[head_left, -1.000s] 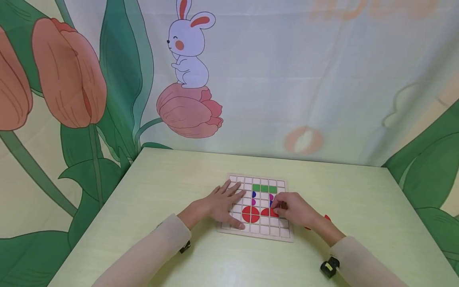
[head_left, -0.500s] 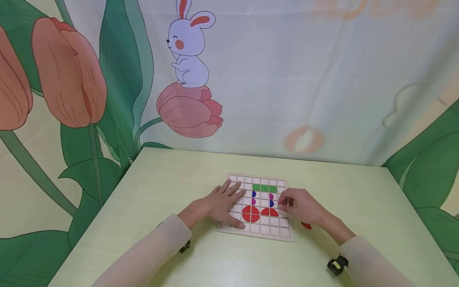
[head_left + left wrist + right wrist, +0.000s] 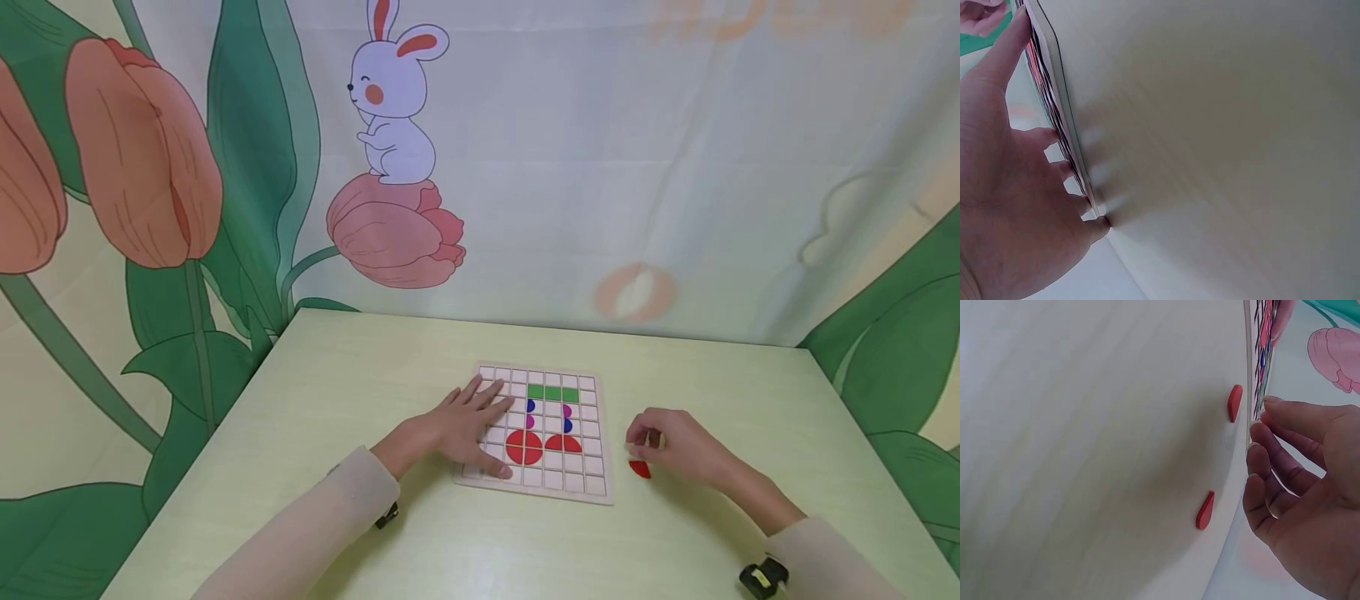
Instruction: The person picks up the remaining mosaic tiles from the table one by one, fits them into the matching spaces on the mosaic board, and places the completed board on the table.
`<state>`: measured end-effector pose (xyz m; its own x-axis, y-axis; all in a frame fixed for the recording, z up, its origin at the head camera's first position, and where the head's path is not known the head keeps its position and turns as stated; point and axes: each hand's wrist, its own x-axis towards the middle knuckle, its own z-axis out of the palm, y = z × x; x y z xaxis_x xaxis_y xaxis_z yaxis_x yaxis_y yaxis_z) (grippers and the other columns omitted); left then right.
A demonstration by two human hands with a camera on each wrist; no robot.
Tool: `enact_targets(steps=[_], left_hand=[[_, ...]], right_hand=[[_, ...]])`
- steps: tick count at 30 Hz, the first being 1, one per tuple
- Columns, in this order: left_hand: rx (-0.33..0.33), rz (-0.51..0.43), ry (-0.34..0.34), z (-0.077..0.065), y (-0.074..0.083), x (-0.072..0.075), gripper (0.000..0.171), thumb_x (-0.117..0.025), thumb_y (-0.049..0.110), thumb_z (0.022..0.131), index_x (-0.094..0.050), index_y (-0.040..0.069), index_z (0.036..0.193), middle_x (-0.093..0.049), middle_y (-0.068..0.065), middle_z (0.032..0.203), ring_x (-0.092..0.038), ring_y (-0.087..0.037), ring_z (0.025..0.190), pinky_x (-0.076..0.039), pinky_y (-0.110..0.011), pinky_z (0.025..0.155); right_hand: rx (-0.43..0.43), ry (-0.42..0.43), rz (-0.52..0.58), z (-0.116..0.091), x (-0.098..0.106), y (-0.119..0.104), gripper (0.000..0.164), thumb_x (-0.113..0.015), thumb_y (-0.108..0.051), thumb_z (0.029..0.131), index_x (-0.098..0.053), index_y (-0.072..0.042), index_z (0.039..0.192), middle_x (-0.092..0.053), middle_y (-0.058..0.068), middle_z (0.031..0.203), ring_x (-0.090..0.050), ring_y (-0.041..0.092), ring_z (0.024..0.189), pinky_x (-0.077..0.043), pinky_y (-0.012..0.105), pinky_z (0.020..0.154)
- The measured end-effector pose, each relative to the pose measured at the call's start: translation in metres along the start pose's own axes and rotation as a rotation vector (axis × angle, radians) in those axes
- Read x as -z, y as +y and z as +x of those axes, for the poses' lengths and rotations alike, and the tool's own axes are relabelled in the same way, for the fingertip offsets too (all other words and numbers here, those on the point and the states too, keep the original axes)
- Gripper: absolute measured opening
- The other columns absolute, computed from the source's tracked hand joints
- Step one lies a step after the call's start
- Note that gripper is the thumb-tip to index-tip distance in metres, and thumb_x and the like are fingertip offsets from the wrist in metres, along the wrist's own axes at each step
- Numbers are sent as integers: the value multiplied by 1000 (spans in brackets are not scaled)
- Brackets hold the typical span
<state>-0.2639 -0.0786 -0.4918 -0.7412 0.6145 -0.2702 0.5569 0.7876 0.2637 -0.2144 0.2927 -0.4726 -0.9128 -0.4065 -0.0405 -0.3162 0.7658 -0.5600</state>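
My left hand [image 3: 461,427] lies on the left side of a white grid board [image 3: 555,482], fingers spread straight; the left wrist view shows its fingertips along the board's edge. On the board, four-part shapes stand out: a red circle [image 3: 517,440] of quarter pieces and a red half circle [image 3: 555,445]. Above them are small blue [image 3: 567,426] and pink [image 3: 567,411] half-round pieces, and a row of green squares [image 3: 552,392]. Right of the board, my right hand [image 3: 678,446] hovers with loosely bent fingers, holding nothing, just over a red quarter piece [image 3: 640,469].
Two loose red pieces, one nearer the board [image 3: 1235,403] and one farther off [image 3: 1205,511], lie on the pale table [image 3: 375,375] in the right wrist view. A printed cloth [image 3: 540,208] with tulips and a rabbit hangs behind the table's far edge.
My right hand has left the red half circle on the board and moved right, off the board, to the loose red piece. The left hand has stayed in place.
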Motion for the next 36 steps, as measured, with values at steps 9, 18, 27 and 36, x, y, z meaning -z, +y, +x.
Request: enact_targets(steps=[9,18,27,36], left_hand=[[1,3,7,1,0,1,120,-70,81,81,-16,25,172,1,-4,180,7,-37,163,-8,-61,129],[-1,-3,4,1,0,2,120,-70,80,81,-16,25,172,1,-4,179,7,-37,163,-7,-61,129],[0,11,-3,2,-3,0,122,-67,84,80,-13,27,172,3,-4,179,10,-36,163,-7,-61,129],[4,9,-5,3,-3,-3,122,-66,85,80,-12,28,172,4,-2,179,11,-36,163,-6,-61,129]], right_hand=[[72,-11,-58,-18,1,18,13,-85,-10,90,-76,-18,96,-63,-11,91,-56,9,81,-54,25,72],[73,-17,-69,-20,0,18,14,-85,-10,90,-76,-18,97,-64,-10,94,-56,9,83,-53,25,72],[101,-15,-45,-22,-2,16,14,-84,-9,91,-74,-18,96,-62,-9,92,-54,7,80,-51,25,69],[91,-4,-26,-24,-4,16,18,-84,-7,90,-69,-17,95,-61,-9,89,-54,10,81,-50,26,72]])
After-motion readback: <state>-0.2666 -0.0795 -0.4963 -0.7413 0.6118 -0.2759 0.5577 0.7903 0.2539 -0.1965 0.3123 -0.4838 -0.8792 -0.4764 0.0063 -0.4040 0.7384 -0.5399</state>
